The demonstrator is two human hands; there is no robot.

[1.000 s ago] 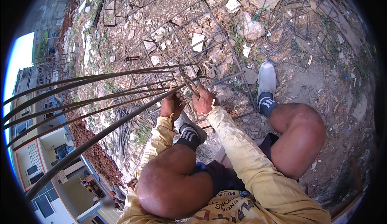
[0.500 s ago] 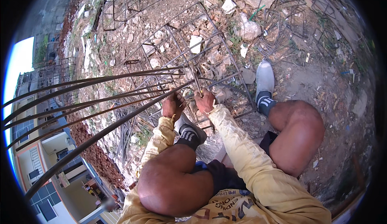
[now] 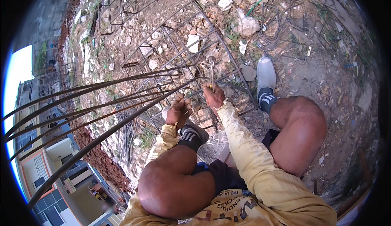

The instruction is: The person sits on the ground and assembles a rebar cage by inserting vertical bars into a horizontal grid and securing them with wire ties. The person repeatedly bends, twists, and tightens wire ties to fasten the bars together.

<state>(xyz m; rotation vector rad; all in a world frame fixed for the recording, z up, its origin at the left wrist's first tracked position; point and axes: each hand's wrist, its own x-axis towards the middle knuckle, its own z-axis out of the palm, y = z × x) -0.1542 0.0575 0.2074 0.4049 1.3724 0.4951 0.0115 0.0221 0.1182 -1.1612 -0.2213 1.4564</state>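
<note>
My right hand (image 3: 214, 97) grips a pair of metal pincers (image 3: 212, 69), their rounded head pointing away from me, over the rebar cage. Just left and nearer, my left hand (image 3: 178, 110) is closed, thumb and fingertips pinching what looks like a thin wire (image 3: 188, 96). The cage of thin bars and square ties (image 3: 223, 42) lies on the rubble in front of me. Several long steel bars (image 3: 118, 129) run from the lower left to the cage, ending close to both hands.
Another rebar cage (image 3: 122, 8) lies at the far left. Bent steel ties (image 3: 281, 22) are heaped at the far right. Broken concrete (image 3: 246, 24) and stones cover the ground. My shod foot (image 3: 266, 73) stands right of the cage. Buildings (image 3: 53, 177) show at the left edge.
My right hand has moved right, bringing the pincers away from the bars. My left hand has come slightly nearer and to the right, off the long bar.
</note>
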